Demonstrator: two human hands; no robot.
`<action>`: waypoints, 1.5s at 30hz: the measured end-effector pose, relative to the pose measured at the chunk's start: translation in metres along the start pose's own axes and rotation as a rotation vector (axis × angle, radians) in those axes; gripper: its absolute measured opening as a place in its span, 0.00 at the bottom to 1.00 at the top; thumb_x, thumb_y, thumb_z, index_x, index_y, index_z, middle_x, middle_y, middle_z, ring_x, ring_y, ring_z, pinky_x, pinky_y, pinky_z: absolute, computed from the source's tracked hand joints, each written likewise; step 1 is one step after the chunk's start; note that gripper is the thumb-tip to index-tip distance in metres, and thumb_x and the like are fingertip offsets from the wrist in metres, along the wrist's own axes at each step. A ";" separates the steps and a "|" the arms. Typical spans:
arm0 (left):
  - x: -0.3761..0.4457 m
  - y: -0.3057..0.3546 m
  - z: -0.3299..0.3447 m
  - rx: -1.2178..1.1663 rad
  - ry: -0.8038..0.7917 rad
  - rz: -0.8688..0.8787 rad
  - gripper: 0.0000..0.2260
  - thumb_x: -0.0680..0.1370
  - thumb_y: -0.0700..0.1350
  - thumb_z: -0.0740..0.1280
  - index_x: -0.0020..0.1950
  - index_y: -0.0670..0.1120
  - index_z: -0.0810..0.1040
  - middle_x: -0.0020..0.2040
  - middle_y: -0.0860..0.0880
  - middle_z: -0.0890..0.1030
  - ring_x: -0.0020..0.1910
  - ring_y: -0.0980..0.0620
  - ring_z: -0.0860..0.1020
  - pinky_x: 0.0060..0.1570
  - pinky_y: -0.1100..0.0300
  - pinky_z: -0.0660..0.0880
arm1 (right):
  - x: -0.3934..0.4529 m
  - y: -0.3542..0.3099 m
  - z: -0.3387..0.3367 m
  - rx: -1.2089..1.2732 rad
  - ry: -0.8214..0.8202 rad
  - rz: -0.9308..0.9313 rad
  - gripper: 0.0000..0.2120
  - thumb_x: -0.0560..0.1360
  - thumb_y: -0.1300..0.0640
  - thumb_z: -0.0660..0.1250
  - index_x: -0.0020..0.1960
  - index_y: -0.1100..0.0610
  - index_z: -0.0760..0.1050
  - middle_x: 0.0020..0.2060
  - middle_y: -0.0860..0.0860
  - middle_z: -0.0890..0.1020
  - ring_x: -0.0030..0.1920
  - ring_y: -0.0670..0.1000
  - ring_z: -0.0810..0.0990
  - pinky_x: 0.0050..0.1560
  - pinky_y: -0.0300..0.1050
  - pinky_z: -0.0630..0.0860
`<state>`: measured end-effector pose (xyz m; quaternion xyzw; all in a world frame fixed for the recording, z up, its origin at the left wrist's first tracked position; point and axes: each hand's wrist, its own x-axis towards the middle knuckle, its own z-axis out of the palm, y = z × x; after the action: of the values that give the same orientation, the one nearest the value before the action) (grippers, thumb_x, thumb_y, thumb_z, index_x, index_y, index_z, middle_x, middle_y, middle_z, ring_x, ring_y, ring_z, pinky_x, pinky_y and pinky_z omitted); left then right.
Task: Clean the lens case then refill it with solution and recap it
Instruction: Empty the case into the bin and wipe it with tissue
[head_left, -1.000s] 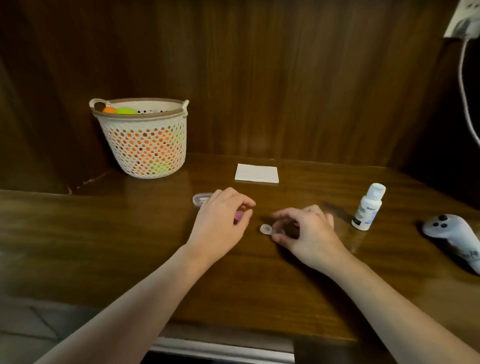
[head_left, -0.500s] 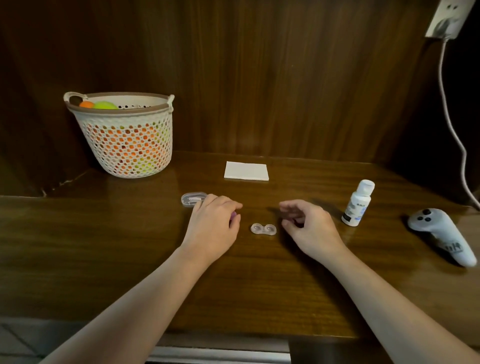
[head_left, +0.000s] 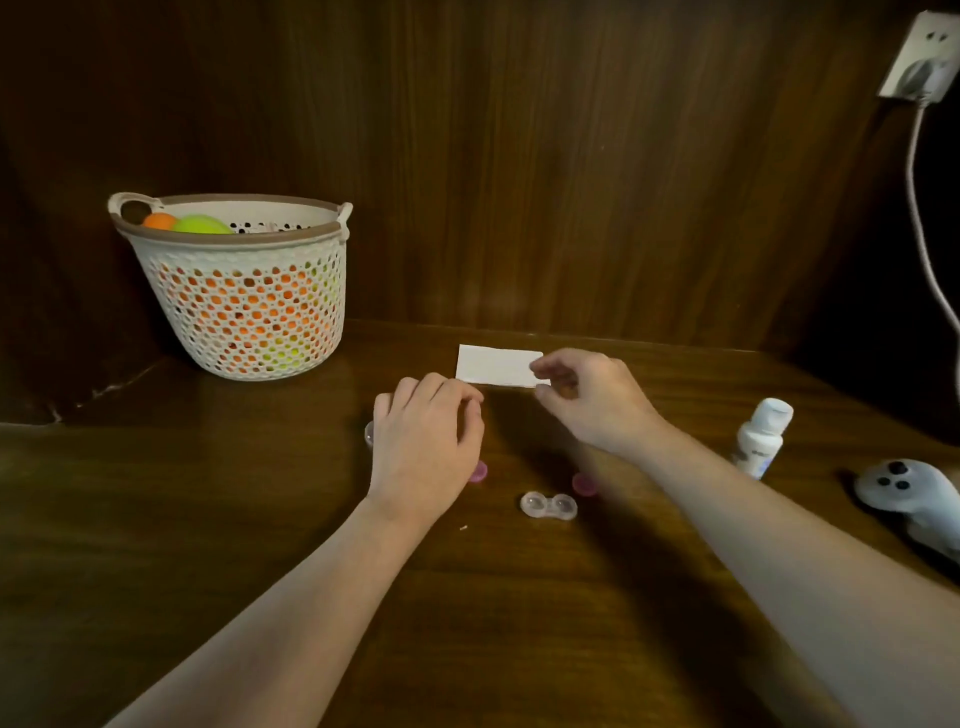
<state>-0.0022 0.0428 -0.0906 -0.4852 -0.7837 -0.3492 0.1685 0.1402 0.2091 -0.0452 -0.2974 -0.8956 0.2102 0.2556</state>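
Observation:
The clear two-well lens case (head_left: 548, 505) lies uncapped on the wooden table (head_left: 208, 519). One pink cap (head_left: 479, 472) peeks out beside my left hand (head_left: 426, 447), which hovers low with loosely curled fingers and holds nothing I can see. A second pink cap (head_left: 584, 484) lies half hidden under my right forearm. My right hand (head_left: 589, 397) is at the right edge of the white tissue (head_left: 493, 365), which lies flat at the back; forefinger and thumb are a little apart on either side of that edge. The white solution bottle (head_left: 761, 439) stands capped to the right.
A perforated basket (head_left: 239, 291) of coloured balls stands at the back left. A small clear box (head_left: 369, 434) shows just left of my left hand. A grey controller (head_left: 904, 491) lies at the right edge. A wall socket (head_left: 919, 67) with a cable hangs at top right.
My right hand left the spot beside the lens case and reached back to the tissue's edge. My left hand stayed near the pink cap, which now lies on the table.

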 end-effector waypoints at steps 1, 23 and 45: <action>0.003 -0.001 0.002 0.020 0.008 0.010 0.12 0.85 0.53 0.61 0.60 0.54 0.83 0.59 0.54 0.83 0.59 0.54 0.77 0.62 0.54 0.72 | 0.015 0.000 0.005 -0.041 -0.039 -0.010 0.15 0.82 0.53 0.73 0.68 0.49 0.81 0.61 0.43 0.83 0.60 0.45 0.81 0.59 0.39 0.76; 0.111 -0.022 0.049 -0.264 -0.439 -0.478 0.17 0.85 0.44 0.64 0.75 0.46 0.75 0.72 0.46 0.78 0.70 0.42 0.76 0.70 0.42 0.75 | 0.091 0.069 0.063 0.293 -0.044 0.180 0.04 0.74 0.46 0.80 0.46 0.45 0.89 0.45 0.37 0.89 0.51 0.39 0.84 0.47 0.34 0.77; 0.110 0.008 0.069 0.175 -0.511 -0.205 0.23 0.85 0.56 0.62 0.80 0.57 0.68 0.80 0.49 0.67 0.79 0.42 0.63 0.77 0.41 0.62 | 0.089 0.065 0.064 0.446 0.279 0.225 0.04 0.87 0.50 0.63 0.53 0.44 0.75 0.51 0.40 0.80 0.52 0.42 0.78 0.45 0.31 0.70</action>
<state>-0.0420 0.1651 -0.0691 -0.4594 -0.8729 -0.1617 -0.0291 0.0688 0.2996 -0.1002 -0.3572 -0.7448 0.3859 0.4107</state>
